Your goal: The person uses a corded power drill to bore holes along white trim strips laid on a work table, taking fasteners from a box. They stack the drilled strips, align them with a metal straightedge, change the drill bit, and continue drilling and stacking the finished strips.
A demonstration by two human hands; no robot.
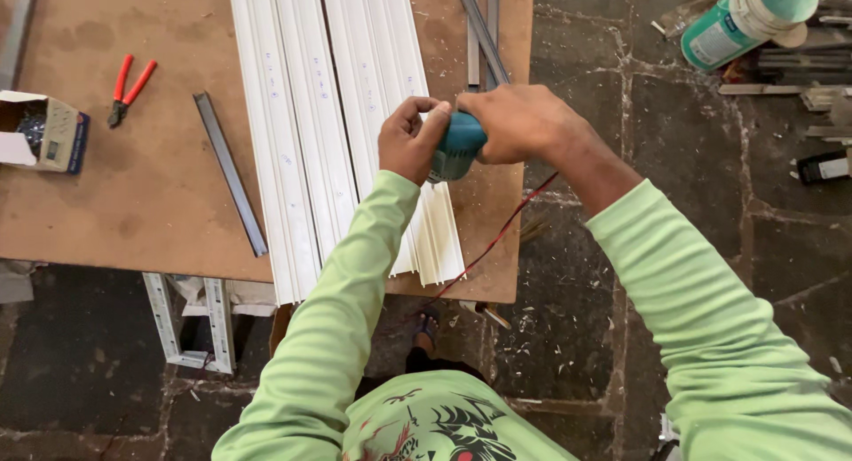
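Both hands close around a teal power tool (457, 148) held over the near end of a stack of long white plastic profiles (337, 115). The left hand (410, 140) curls its fingers about the tool's left side, thumb and forefinger pinched near its top. The right hand (522, 122) wraps over the tool's right side from above, knuckles up, gripping the body. The tool's working end is hidden under the hands, so whether it touches the profiles cannot be told. A thin red cord (497, 239) runs from below the right hand, down across the board's near corner.

The profiles lie lengthwise on a brown wooden board (133, 186) that serves as a tabletop, stretching away from the hands and also back past them over the board's near edge. Well to the left of the left hand lies a grey metal strip (230, 173), beyond it red-handled pliers (129, 88), and farther left a small open cardboard box (40, 133). Just beyond the right hand lie more grey metal strips (482, 31). Far to the right of the right hand, on the stone floor (692, 186), rests a teal and white plastic container (745, 17) on its side.
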